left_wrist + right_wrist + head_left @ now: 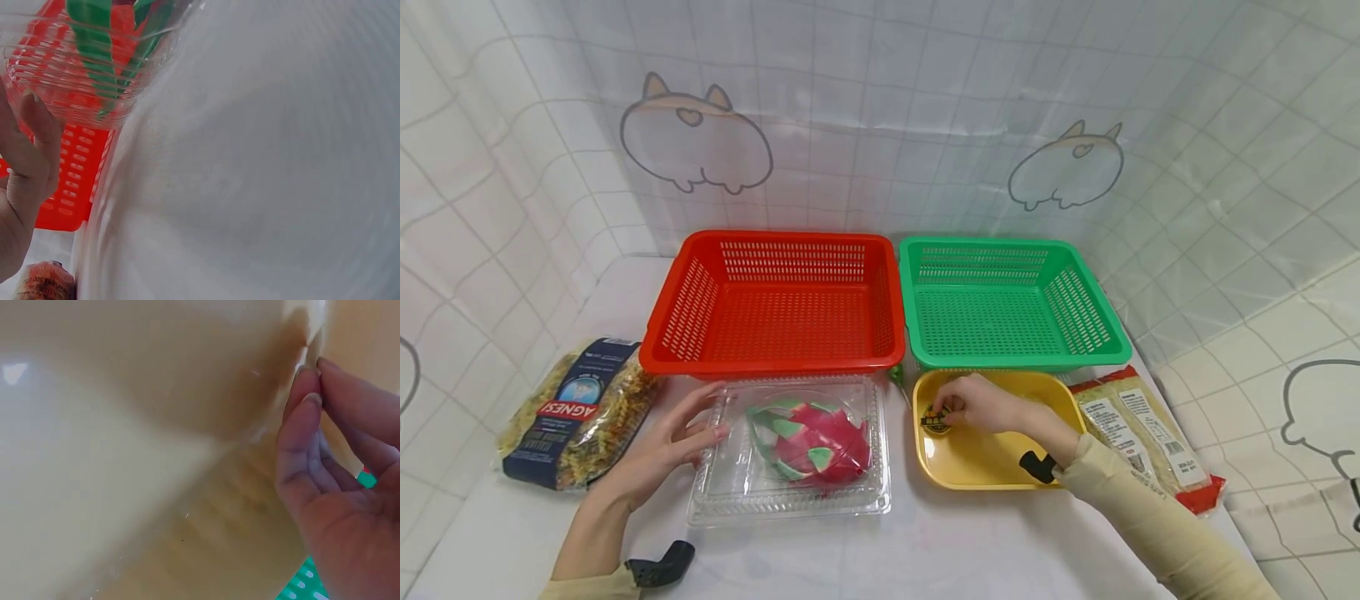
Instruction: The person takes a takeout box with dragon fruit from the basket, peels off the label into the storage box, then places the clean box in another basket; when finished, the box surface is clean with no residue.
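In the head view my right hand (979, 403) is inside a yellow plastic basin (992, 472). Its thumb and fingers pinch a small dark round sticker (933, 420) with yellow print at the basin's left side; the right wrist view shows only a thin edge at the fingertips (306, 415). On the left, my left hand (662, 450) rests at the left edge of a clear plastic clamshell box (722, 487), fingers loosely bent and thumb towards its side. Inside the box lies a pink dragon fruit (823, 446) with green leaf tips.
A red basket (775, 367) and a green basket (1022, 362) stand behind. A bag of pasta (572, 417) lies at left, a flat packet with red ends (1138, 429) at right. Something small and green (897, 377) pokes out between box and basin.
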Demonstrator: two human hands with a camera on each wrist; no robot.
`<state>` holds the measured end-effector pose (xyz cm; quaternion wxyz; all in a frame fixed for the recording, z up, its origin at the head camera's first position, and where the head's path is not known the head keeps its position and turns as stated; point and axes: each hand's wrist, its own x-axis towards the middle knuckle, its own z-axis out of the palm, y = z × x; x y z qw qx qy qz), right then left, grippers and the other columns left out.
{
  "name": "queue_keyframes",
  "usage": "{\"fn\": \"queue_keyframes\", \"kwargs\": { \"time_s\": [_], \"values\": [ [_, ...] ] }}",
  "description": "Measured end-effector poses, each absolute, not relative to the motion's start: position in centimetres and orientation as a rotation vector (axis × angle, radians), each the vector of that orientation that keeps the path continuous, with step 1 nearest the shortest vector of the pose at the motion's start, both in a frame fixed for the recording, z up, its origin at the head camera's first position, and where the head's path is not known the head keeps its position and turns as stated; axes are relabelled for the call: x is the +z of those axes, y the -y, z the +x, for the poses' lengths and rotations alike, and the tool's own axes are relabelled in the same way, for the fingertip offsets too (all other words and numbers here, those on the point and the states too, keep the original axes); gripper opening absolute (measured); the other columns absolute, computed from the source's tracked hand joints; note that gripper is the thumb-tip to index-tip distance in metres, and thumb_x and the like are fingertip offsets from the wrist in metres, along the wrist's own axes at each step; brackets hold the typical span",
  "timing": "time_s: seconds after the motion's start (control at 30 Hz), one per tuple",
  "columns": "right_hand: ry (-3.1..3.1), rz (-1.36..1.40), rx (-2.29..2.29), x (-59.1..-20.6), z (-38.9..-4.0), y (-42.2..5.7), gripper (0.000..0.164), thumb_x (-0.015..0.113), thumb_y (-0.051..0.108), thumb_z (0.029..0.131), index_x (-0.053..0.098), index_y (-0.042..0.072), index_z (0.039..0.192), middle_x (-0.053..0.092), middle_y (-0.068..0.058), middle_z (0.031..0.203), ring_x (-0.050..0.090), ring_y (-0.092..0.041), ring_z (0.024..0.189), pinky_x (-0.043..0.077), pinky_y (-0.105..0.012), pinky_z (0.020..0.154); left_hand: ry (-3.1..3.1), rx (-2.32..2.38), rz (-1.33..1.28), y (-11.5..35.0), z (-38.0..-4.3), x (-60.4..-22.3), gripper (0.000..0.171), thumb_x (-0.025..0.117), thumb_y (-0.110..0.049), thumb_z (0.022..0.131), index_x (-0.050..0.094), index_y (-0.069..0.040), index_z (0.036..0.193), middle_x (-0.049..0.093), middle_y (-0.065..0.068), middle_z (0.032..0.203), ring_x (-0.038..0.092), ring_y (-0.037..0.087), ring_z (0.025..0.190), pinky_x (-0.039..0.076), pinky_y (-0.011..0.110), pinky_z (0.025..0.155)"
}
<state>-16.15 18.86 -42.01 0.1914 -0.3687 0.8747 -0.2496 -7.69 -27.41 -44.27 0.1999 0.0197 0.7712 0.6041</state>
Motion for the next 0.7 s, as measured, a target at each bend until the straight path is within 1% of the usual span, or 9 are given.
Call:
{"fn": "queue_keyframes", "kwargs": {
  "time_s": [0.17, 0.43, 0.6, 0.7],
  "values": [
    [-2.491, -1.032, -0.656, -42.3, -16.0, -18.7, 0.014, 0.072, -0.002, 0.084, 0.073, 0.006, 0.095, 0.067, -0.001, 0.080, 0.054, -0.007, 0.072, 0.047, -0.023, 0.067, -2.150, 1.697, 0.050, 27.4, -7.6, -44.2, 0.069, 0.057, -0.026, 0.099, 0.022, -0.021, 0.159, 0.021, 0.022, 0.159, 0.029, 0.057, 0.137, 0.049, 0.040, 0.075],
    [-2.503, -1.029, -0.643, -42.7, -16.1, -18.6, 0.014, 0.073, -0.003, 0.082, 0.073, 0.005, 0.094, 0.070, -0.006, 0.083, 0.059, -0.014, 0.074, 0.048, -0.024, 0.068, -2.152, 1.691, 0.049, 27.4, -7.6, -44.2, 0.068, 0.057, -0.026, 0.100, 0.022, -0.022, 0.159, 0.021, 0.021, 0.159, 0.032, 0.055, 0.136, 0.050, 0.038, 0.073],
    [-2.509, -1.037, -0.631, -43.0, -16.1, -18.6, 0.014, 0.073, -0.004, 0.082, 0.073, 0.005, 0.093, 0.069, -0.003, 0.082, 0.057, -0.012, 0.073, 0.048, -0.023, 0.068, -2.164, 1.686, 0.059, 27.3, -7.6, -44.2, 0.068, 0.057, -0.026, 0.100, 0.023, -0.022, 0.158, 0.022, 0.021, 0.158, 0.039, 0.049, 0.130, 0.051, 0.037, 0.072],
    [-2.513, -1.054, -0.620, -43.1, -16.1, -18.5, 0.015, 0.072, -0.004, 0.081, 0.072, 0.005, 0.093, 0.068, -0.003, 0.082, 0.055, -0.010, 0.072, 0.047, -0.023, 0.067, -2.165, 1.686, 0.057, 27.3, -7.6, -44.2, 0.068, 0.057, -0.026, 0.100, 0.023, -0.022, 0.159, 0.022, 0.021, 0.159, 0.039, 0.048, 0.130, 0.051, 0.038, 0.072]
  ]
}}
